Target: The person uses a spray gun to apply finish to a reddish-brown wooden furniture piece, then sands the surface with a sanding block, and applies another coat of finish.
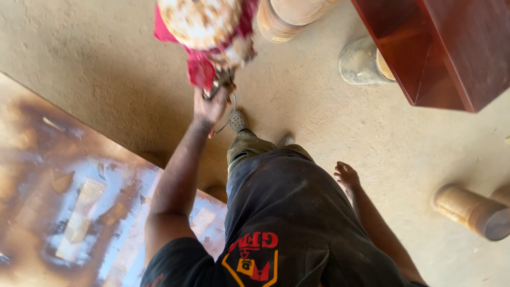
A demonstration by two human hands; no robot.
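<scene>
My left hand [209, 108] reaches forward and is shut on the metal handle of a spray gun [220, 85]. The gun's round cup [202, 21] is stained white and brown and wrapped in red cloth; it is blurred. A thin wire loop hangs below the handle. My right hand [346, 175] hangs by my side with its fingers loosely curled and holds nothing. My dark shorts [281, 196] and a grey shoe [237, 121] are between the two hands.
A paint-stained brown and white board [64, 202] lies at the left. A glossy red-brown wooden cabinet [451, 48] stands at the top right. Turned wooden legs [473, 212] [287, 16] and a dusty container [361, 61] lie on the sandy floor [106, 64].
</scene>
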